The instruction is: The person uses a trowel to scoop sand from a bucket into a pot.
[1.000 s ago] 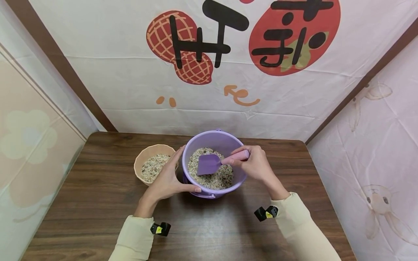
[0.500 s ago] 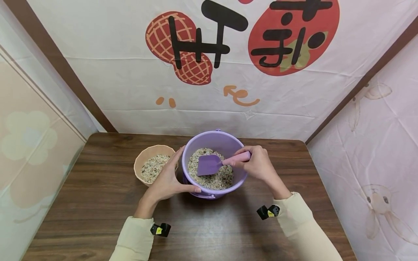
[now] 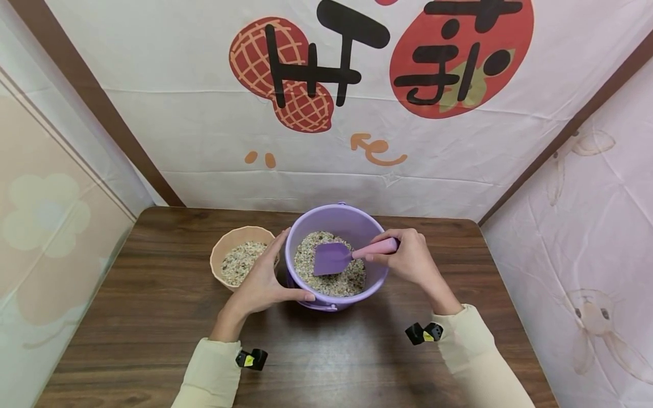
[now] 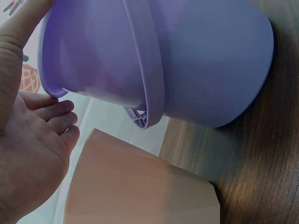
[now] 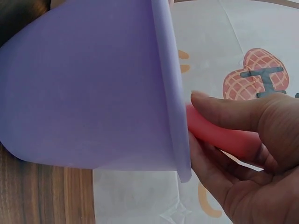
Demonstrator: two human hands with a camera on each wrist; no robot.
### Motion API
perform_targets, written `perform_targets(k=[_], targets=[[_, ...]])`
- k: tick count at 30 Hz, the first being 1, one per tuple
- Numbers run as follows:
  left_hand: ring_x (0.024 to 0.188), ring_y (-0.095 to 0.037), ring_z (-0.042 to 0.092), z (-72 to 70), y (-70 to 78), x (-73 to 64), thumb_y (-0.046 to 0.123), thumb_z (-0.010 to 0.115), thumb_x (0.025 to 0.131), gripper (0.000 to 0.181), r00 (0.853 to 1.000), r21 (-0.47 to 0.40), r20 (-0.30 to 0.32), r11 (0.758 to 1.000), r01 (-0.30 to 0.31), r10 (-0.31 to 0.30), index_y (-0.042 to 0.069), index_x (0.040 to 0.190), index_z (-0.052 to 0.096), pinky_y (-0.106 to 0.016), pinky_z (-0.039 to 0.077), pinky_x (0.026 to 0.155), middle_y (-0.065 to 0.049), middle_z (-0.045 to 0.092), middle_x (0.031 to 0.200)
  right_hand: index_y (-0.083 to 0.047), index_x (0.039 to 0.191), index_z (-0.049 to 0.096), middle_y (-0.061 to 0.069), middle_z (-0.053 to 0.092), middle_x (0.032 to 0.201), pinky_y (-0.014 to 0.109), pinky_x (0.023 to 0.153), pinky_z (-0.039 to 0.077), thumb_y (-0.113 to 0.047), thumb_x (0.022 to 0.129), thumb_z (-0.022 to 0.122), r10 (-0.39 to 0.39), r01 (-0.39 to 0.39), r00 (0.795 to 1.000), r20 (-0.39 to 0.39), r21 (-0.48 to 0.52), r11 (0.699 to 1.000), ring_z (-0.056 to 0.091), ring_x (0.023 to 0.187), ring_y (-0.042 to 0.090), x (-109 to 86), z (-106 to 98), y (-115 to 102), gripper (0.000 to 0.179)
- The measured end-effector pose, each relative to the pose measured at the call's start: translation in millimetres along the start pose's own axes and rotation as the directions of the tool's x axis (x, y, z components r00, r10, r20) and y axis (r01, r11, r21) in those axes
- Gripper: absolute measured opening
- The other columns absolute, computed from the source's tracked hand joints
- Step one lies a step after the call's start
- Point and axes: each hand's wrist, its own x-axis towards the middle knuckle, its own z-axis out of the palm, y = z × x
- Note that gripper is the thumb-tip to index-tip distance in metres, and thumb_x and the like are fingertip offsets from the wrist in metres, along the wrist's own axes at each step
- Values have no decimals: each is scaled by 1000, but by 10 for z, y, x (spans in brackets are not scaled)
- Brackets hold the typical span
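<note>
In the head view a purple bucket [image 3: 376, 283] stands at the table's back, partly filled with a pale, speckled grainy material [image 3: 339, 286]. My left hand [image 3: 259, 286] rests against the bucket's left rim, thumb along the front edge and fingers fairly straight at the side. The left wrist view shows fingertips touching the rim. My right hand [image 3: 408, 256] holds the pink handle of a toy shovel [image 3: 330, 259] between thumb and fingers. The shovel's purple blade lies inside the bucket, over the grains; whether it touches them I cannot tell. In the right wrist view the bucket wall hides the blade.
Close to the bucket's left, a peach faceted bowl [image 3: 220, 249] contains similar grains, partly hidden behind my left hand. The bucket's handle [image 4: 152, 70] hangs down its side. A printed white cloth [image 3: 204, 136] rises behind the wooden table [image 3: 326, 362], with cloth panels at both sides.
My right hand and the shovel have shifted slightly to the right, the blade staying inside the bucket. My left hand, the bucket and the bowl keep their places.
</note>
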Motion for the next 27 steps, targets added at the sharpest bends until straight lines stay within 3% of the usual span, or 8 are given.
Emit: perform_targets(k=[7, 15, 27], targets=[[149, -28, 27, -2, 1, -1, 43, 101, 55, 135, 1000, -8, -1, 1000, -17, 17, 17, 162, 24, -57, 35, 113, -6, 29, 164, -11, 92, 80, 7, 76, 94, 36, 73, 52, -16, 73, 93, -5, 5, 1000, 2, -16, 1000, 65, 89, 25, -15, -30, 9, 24], [148, -28, 28, 6, -3, -11, 45, 101, 54, 137, 1000, 0, -1, 1000, 4, -4, 15, 162, 23, -55, 33, 115, -7, 29, 164, -10, 91, 80, 8, 76, 92, 41, 77, 50, -14, 71, 94, -57, 53, 998, -28, -128, 990, 68, 86, 28, -17, -24, 7, 25], [149, -30, 26, 4, 13, -11, 46, 101, 54, 137, 1000, 4, 2, 1000, 7, -7, 15, 162, 23, -56, 34, 115, -8, 28, 164, -10, 89, 79, 6, 76, 86, 41, 71, 57, -11, 69, 95, -115, 98, 991, -70, -207, 973, 70, 78, 24, -75, -36, -18, 25]])
